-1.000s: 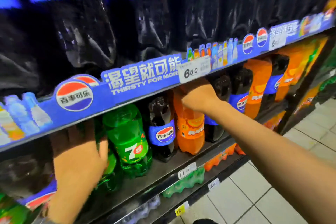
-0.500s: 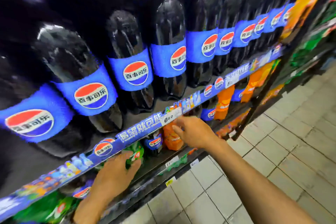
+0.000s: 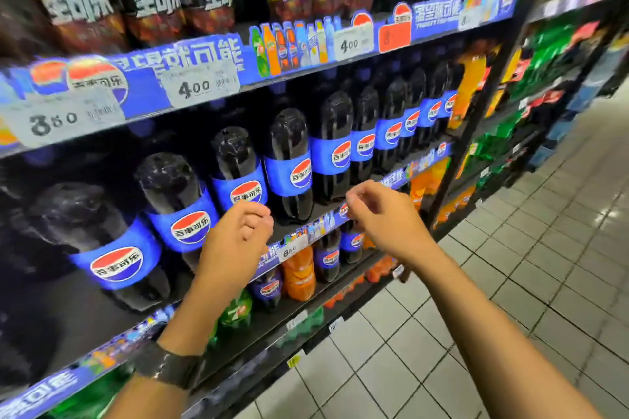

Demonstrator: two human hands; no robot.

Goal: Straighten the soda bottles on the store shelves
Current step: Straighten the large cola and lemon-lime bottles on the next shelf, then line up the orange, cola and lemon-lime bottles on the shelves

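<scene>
Hands: your left hand [image 3: 238,238] and right hand [image 3: 381,218] are hovering before cola bottles [image 3: 288,160], grips loosely curled, empty.

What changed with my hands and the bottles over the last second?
Both hands let go and rose from the lower shelf. The left hand left the green bottle, and the right hand left the orange bottle. Both now hover loosely curled, holding nothing, in front of the row of cola bottles one shelf up. The green and orange bottles look unmoved and upright.
</scene>
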